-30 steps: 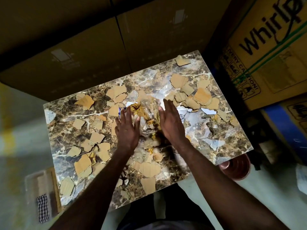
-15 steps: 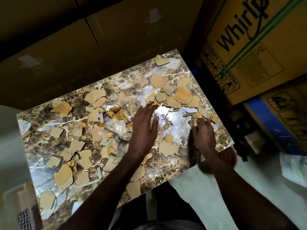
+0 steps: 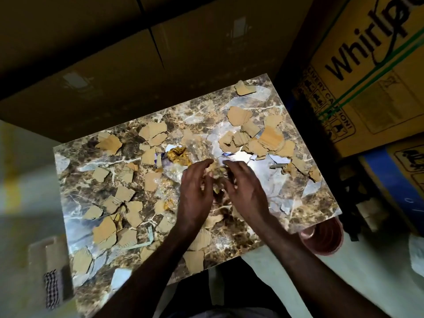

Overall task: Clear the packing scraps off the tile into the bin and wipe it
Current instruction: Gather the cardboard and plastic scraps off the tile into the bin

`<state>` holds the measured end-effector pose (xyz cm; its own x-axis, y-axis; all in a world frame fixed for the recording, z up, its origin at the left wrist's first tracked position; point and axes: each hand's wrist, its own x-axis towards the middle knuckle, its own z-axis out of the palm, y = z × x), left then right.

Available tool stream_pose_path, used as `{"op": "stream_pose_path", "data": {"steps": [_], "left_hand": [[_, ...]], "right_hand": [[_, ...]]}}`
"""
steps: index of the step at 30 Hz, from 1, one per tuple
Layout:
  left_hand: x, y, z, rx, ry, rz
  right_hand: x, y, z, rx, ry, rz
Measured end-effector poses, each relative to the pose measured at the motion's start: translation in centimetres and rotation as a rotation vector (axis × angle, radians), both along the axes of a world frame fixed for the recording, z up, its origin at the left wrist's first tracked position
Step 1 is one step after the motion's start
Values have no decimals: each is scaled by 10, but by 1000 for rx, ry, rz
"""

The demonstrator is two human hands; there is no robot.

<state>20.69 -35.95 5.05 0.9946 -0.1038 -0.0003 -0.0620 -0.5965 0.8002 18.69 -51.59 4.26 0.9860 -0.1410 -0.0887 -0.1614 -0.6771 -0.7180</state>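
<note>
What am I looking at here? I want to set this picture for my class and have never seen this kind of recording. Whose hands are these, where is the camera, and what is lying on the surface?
No machine is involved: a person wears a wide-angle camera on the head, so the view looks forward and down over their own arms. The left hand and right hand meet over the middle of a brown marbled tile. Their curled fingers gather a small clump of scraps between them. Torn cardboard pieces, bits of clear plastic and a crumpled gold wrapper lie scattered across the tile. A reddish round bin stands on the floor below the tile's near right corner. Large cardboard boxes stand behind and to the right. Most scraps are not yet cleared.
</note>
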Motion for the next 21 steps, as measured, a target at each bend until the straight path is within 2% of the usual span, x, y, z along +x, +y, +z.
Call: {"op": "stream_pose_path", "data": {"steps": [3, 7, 12, 18, 21], "left_hand": [[-5, 33, -2, 2, -44, 120], [-12, 70, -14, 31, 31, 260], [-21, 99, -35, 85, 98, 257], [-26, 118, -51, 96, 149, 211], [-29, 126, -53, 121, 145, 205]], "right_hand": [[19, 43, 10, -23, -100, 94], [53, 75, 6, -125, -80, 243], [79, 91, -4, -262, -62, 423], [86, 86, -13, -413, 55, 466], [80, 86, -8, -367, 63, 449]]}}
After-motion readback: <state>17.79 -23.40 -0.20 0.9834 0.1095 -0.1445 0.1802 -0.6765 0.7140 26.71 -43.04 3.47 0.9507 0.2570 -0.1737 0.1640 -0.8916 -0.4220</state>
